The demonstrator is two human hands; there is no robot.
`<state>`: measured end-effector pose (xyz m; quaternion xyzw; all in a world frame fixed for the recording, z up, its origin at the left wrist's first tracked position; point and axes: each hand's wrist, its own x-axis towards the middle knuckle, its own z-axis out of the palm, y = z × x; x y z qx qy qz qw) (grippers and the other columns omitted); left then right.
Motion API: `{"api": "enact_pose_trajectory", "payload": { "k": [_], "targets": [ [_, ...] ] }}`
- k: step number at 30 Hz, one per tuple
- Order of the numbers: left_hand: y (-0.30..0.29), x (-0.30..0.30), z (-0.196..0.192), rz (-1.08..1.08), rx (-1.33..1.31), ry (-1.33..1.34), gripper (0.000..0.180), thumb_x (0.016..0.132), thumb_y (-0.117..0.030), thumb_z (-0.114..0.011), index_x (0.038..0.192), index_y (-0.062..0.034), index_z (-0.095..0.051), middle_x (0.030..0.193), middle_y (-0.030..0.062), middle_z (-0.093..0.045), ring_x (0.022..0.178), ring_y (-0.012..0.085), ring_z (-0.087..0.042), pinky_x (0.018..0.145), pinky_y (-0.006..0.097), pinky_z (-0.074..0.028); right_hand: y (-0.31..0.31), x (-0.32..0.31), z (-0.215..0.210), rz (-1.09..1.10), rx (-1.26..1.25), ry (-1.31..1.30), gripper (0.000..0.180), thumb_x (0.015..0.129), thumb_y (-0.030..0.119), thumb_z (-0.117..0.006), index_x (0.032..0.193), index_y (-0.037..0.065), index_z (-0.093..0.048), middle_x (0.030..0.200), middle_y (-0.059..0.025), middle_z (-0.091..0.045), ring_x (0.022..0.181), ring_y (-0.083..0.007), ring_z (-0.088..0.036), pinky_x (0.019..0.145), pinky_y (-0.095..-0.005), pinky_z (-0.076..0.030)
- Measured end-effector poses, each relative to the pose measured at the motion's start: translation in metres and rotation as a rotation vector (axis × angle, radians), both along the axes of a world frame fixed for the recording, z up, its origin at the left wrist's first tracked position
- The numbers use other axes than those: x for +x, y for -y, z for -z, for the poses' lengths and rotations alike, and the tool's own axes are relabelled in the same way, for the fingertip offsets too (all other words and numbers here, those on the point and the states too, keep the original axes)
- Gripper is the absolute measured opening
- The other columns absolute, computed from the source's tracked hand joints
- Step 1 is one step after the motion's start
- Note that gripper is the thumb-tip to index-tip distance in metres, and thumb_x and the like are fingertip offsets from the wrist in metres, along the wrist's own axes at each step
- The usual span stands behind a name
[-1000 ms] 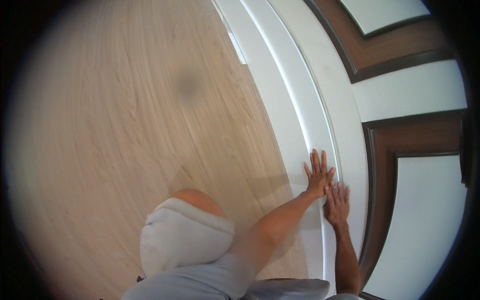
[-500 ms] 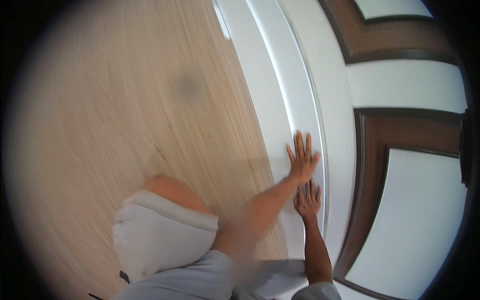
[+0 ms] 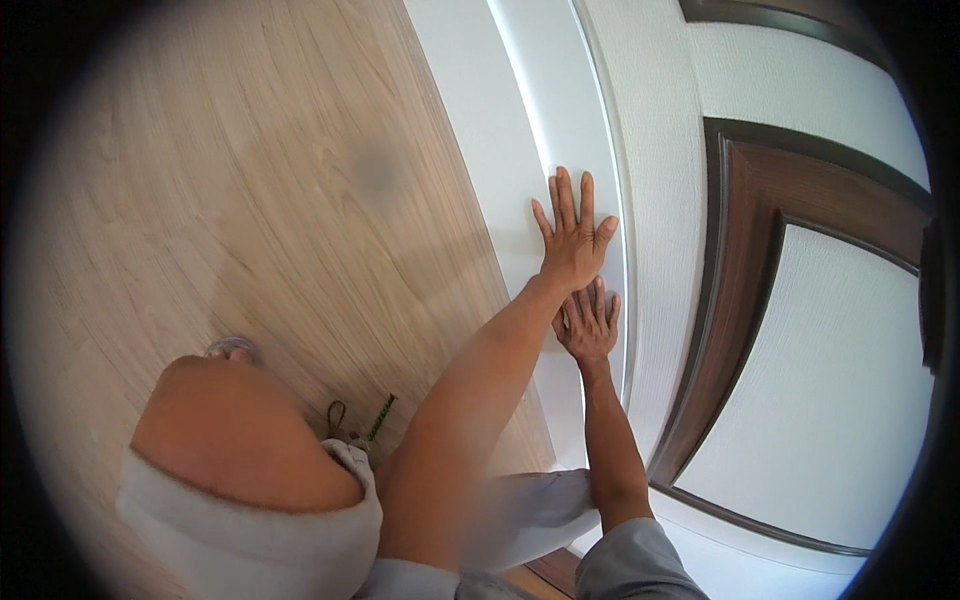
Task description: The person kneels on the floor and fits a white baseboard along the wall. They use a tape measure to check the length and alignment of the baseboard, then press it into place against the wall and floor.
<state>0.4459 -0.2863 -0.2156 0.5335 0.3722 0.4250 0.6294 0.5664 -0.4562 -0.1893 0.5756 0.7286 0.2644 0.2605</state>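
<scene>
Both of my hands lie flat on a long white trim board [image 3: 450, 95] that runs between the wood-grain floor and the door. My left hand [image 3: 575, 245] is farther along it, with the fingers spread and the palm down. Close behind it is my right hand [image 3: 588, 325], also palm down with its fingers stretched out. The left wrist overlaps the right fingertips in this view. A raised lip runs lengthwise along the board under the hands. Neither hand grips anything.
A white door [image 3: 800, 370] with dark brown panel moulding [image 3: 745, 220] stands to the right. Wood-grain flooring [image 3: 240, 180] spreads across the left. My bent knee [image 3: 240, 430] is at lower left, near a small green strip [image 3: 382, 415] and a dark loop [image 3: 337, 415].
The view has shifted, so the hands appear higher and slightly left in the picture. Both stay flat on the board. My knee appears farther left, and the green strip now shows.
</scene>
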Motion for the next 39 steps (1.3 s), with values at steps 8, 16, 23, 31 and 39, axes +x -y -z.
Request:
{"api": "enact_pose_trajectory", "payload": {
  "k": [8, 16, 23, 31, 39],
  "targets": [
    [-0.0013, -0.0037, -0.0009, 0.014, -0.006, 0.008, 0.092, 0.107, -0.071, -0.020, 0.169, -0.0112, 0.011, 0.172, 0.0268, 0.021, 0.160, 0.0425, 0.021, 0.121, 0.068, 0.018, -0.0018, 0.0005, -0.0002, -0.084, 0.043, 0.016, 0.037, 0.090, 0.036, -0.072, 0.126, 0.032, -0.074, 0.143, 0.0048, -0.066, 0.155, -0.0240, -0.039, 0.128, -0.0557, -0.019],
    [-0.0005, -0.0001, 0.0005, -0.003, 0.011, -0.003, 0.091, 0.108, -0.069, -0.020, 0.169, -0.0088, 0.011, 0.172, 0.0283, 0.022, 0.160, 0.0445, 0.020, 0.120, 0.071, 0.017, -0.0048, -0.0006, -0.0002, -0.080, 0.060, 0.011, 0.035, 0.090, 0.036, -0.073, 0.126, 0.032, -0.072, 0.141, 0.0051, -0.067, 0.153, -0.0232, -0.042, 0.125, -0.0564, -0.026],
    [-0.0008, 0.0026, -0.0020, -0.021, -0.004, -0.035, 0.088, 0.108, -0.068, -0.019, 0.169, -0.0138, 0.014, 0.172, 0.0238, 0.025, 0.159, 0.0408, 0.024, 0.121, 0.068, 0.019, -0.0043, -0.0051, -0.0035, -0.028, 0.043, -0.027, 0.041, 0.089, 0.033, -0.074, 0.130, 0.032, -0.071, 0.141, 0.0054, -0.067, 0.150, -0.0223, -0.046, 0.120, -0.0557, -0.035],
    [-0.0021, -0.0020, -0.0050, 0.014, 0.002, -0.067, 0.090, 0.109, -0.065, -0.022, 0.167, -0.0087, 0.018, 0.171, 0.0262, 0.026, 0.159, 0.0437, 0.024, 0.121, 0.068, 0.017, -0.0047, -0.0050, -0.0053, -0.080, 0.086, -0.030, 0.046, 0.089, 0.031, -0.070, 0.135, 0.034, -0.069, 0.143, 0.0072, -0.065, 0.152, -0.0199, -0.044, 0.125, -0.0513, -0.030],
    [-0.0029, -0.0055, -0.0075, 0.046, -0.006, -0.066, 0.089, 0.110, -0.063, -0.023, 0.167, -0.0081, 0.017, 0.170, 0.0272, 0.027, 0.158, 0.0445, 0.025, 0.120, 0.068, 0.019, -0.0073, -0.0060, -0.0051, -0.129, 0.122, -0.002, 0.051, 0.089, 0.032, -0.069, 0.139, 0.036, -0.066, 0.145, 0.0091, -0.062, 0.153, -0.0171, -0.040, 0.128, -0.0489, -0.025]
  ]
}}
